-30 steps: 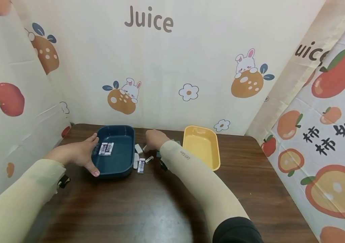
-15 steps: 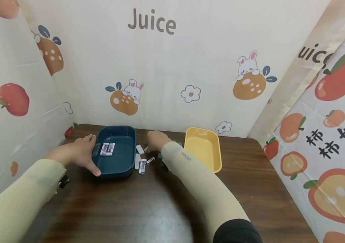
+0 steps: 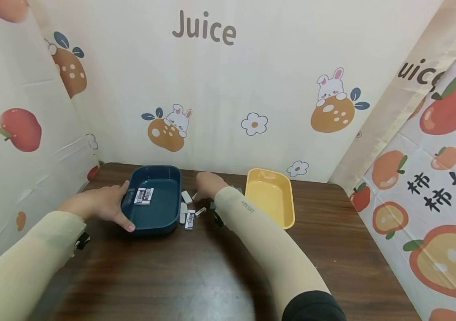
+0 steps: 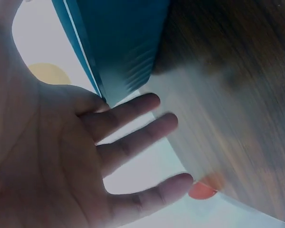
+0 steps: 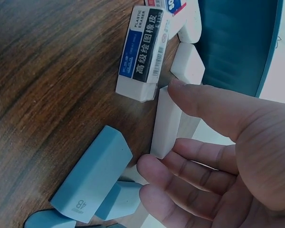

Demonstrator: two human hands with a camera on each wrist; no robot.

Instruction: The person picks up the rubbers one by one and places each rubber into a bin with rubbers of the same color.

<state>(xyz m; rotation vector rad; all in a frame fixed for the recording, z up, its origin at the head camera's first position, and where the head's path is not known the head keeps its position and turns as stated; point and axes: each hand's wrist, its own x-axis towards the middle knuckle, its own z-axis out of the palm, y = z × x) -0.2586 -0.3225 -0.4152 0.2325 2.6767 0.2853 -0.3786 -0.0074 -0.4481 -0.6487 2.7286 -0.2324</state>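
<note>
My left hand (image 3: 105,203) rests on the left side of a dark blue tray (image 3: 161,214), its fingers stretched out along the outer wall in the left wrist view. Inside that tray lie paper-sleeved erasers (image 3: 143,196). Between the trays, my right hand (image 3: 209,185) reaches down to the table. In the right wrist view, its thumb and fingertips pinch a plain white eraser (image 5: 165,126) at its two ends, low against the wood. Close by are a sleeved eraser (image 5: 141,52), another white eraser (image 5: 187,64) and a blue-green eraser (image 5: 92,173) marked 4B.
A yellow tray (image 3: 270,196) stands to the right of my right hand. Several more erasers, including a sleeved one (image 3: 189,220), lie beside the blue tray. Printed cloth (image 3: 228,89) hangs behind and at both sides of the brown table (image 3: 163,276).
The head view has shifted slightly, so the scene sits a little farther right. Both hands keep nearly the same places at the blue tray and the white eraser.
</note>
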